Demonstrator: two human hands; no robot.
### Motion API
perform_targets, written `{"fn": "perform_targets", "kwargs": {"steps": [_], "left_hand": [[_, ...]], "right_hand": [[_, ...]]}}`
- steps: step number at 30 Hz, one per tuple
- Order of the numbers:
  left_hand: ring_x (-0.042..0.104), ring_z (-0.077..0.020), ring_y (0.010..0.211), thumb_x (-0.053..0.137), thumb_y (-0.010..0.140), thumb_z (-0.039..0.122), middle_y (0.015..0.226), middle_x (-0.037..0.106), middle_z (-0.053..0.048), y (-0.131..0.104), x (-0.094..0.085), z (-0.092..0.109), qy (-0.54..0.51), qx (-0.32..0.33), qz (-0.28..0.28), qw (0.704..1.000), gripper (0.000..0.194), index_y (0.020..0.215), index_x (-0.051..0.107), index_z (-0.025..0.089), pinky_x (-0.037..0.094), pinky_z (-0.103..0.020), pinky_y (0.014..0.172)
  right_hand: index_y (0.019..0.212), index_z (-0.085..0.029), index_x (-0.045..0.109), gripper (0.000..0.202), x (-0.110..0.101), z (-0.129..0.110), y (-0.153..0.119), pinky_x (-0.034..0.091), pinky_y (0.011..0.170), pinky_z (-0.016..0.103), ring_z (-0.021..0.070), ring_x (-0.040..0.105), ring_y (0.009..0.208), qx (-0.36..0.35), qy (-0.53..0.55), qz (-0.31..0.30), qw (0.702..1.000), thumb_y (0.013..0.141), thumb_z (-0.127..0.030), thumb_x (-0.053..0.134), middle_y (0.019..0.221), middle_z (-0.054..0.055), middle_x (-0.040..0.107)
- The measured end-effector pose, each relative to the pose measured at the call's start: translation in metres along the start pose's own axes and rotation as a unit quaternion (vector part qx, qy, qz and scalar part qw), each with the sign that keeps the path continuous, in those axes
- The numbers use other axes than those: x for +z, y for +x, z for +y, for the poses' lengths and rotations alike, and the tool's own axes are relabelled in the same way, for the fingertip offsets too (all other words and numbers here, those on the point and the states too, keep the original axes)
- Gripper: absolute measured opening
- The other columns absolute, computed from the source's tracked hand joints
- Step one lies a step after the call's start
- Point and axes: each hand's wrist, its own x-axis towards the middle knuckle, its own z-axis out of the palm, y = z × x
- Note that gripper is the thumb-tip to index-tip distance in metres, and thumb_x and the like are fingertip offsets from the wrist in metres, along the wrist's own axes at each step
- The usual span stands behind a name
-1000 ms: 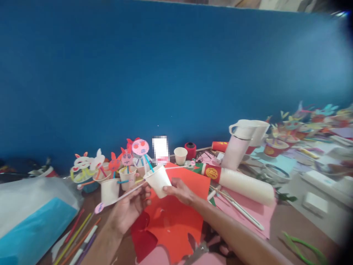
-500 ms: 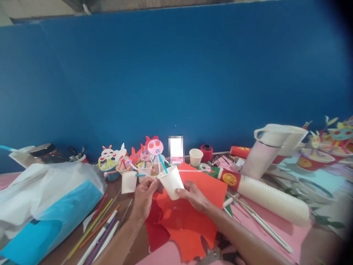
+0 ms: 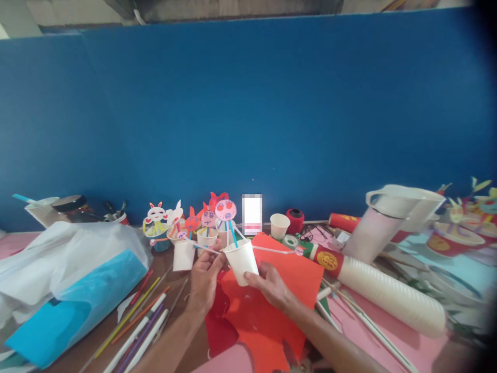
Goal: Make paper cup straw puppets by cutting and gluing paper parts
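Observation:
My right hand (image 3: pixel 267 284) grips the lower part of a white paper cup (image 3: pixel 241 263) over the red paper (image 3: pixel 287 274). A blue straw (image 3: pixel 233 234) rises from the cup, topped by a pink paper face (image 3: pixel 225 210) with red eyes. Thin white straws stick out on both sides of the cup; the one on the right (image 3: pixel 272 249) ends in a small pink paper piece. At the cup's left side, my left hand (image 3: pixel 207 269) pinches the left white straw (image 3: pixel 205 248) close to the wall. Its fingertips are partly hidden. The cup leans slightly.
Finished-looking cup figures (image 3: pixel 157 228) and an upturned white cup (image 3: pixel 184 256) stand at the left. Coloured straws (image 3: pixel 134 324) and a plastic bag (image 3: pixel 77 269) lie nearer. To the right are a long cup stack (image 3: pixel 392 285), a pitcher (image 3: pixel 375 228) and a tape roll (image 3: pixel 290 241).
The cup has turned more upright, and its pink face has shifted right and down. The white straw on its right now shows more clearly. Both hands keep their hold.

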Motion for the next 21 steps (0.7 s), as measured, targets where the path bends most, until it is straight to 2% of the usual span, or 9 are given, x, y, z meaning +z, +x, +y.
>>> {"fn": "perform_targets", "kwargs": {"steps": [2, 4, 8, 11, 15, 18, 21], "left_hand": [[0.056, -0.0102, 0.060, 0.068, 0.065, 0.027, 0.072, 0.064, 0.001, 0.001, -0.001, -0.001, -0.008, -0.013, -0.003, 1.000, 0.032, 0.094, 0.060, 0.017, 0.043, -0.023, 0.061], [0.057, -0.0108, 0.061, 0.069, 0.064, 0.027, 0.075, 0.066, 0.000, 0.001, -0.002, -0.001, -0.011, -0.016, 0.001, 1.000, 0.029, 0.090, 0.063, 0.016, 0.044, -0.023, 0.063], [0.057, -0.0111, 0.059, 0.072, 0.059, 0.027, 0.065, 0.065, 0.002, 0.003, -0.004, -0.002, -0.006, -0.021, 0.006, 1.000, 0.025, 0.081, 0.064, 0.016, 0.045, -0.023, 0.061], [0.057, -0.0108, 0.059, 0.072, 0.059, 0.026, 0.066, 0.065, 0.002, 0.005, -0.006, -0.001, -0.004, -0.025, -0.003, 1.000, 0.025, 0.081, 0.064, 0.017, 0.045, -0.022, 0.060], [0.058, -0.0103, 0.060, 0.071, 0.061, 0.025, 0.065, 0.065, 0.001, 0.008, -0.009, 0.001, 0.004, -0.028, -0.020, 0.999, 0.023, 0.081, 0.063, 0.016, 0.045, -0.021, 0.062], [0.058, -0.0094, 0.060, 0.070, 0.063, 0.023, 0.062, 0.065, 0.002, 0.010, -0.011, 0.003, 0.004, -0.023, -0.030, 0.999, 0.020, 0.080, 0.063, 0.017, 0.045, -0.019, 0.062], [0.057, -0.0091, 0.058, 0.070, 0.064, 0.023, 0.060, 0.064, 0.002, 0.011, -0.013, 0.005, -0.003, -0.035, -0.049, 0.998, 0.019, 0.080, 0.063, 0.017, 0.045, -0.018, 0.060]], "right_hand": [[0.084, -0.010, 0.062, 0.037, 0.001, 0.000, -0.001, 0.040, 0.053, 0.024, 0.0175, 0.054, 0.064, -0.003, -0.017, 0.010, 1.000, 0.072, -0.045, 0.058, 0.074, 0.006, 0.062], [0.084, -0.010, 0.063, 0.036, 0.001, -0.001, -0.001, 0.040, 0.052, 0.024, 0.0171, 0.054, 0.063, -0.011, -0.020, 0.017, 1.000, 0.072, -0.044, 0.058, 0.073, 0.005, 0.062], [0.090, -0.012, 0.062, 0.034, 0.002, -0.003, -0.002, 0.042, 0.054, 0.024, 0.0166, 0.054, 0.064, -0.015, 0.001, 0.005, 1.000, 0.072, -0.040, 0.058, 0.074, 0.004, 0.062], [0.093, -0.012, 0.061, 0.036, 0.001, -0.003, -0.002, 0.042, 0.055, 0.024, 0.0176, 0.055, 0.067, -0.010, -0.013, 0.001, 1.000, 0.073, -0.042, 0.057, 0.076, 0.004, 0.061], [0.092, -0.011, 0.060, 0.041, -0.001, -0.003, -0.002, 0.042, 0.060, 0.025, 0.0177, 0.053, 0.071, -0.062, -0.032, -0.003, 0.998, 0.078, -0.049, 0.049, 0.078, 0.005, 0.060], [0.098, -0.013, 0.059, 0.042, -0.003, -0.003, 0.000, 0.042, 0.068, 0.026, 0.0167, 0.052, 0.075, -0.101, -0.015, 0.018, 0.995, 0.084, -0.047, 0.040, 0.084, 0.005, 0.059], [0.110, -0.017, 0.055, 0.039, -0.005, -0.003, 0.003, 0.041, 0.071, 0.025, 0.0149, 0.050, 0.076, -0.102, 0.003, 0.053, 0.993, 0.084, -0.043, 0.042, 0.086, 0.003, 0.058]]}}
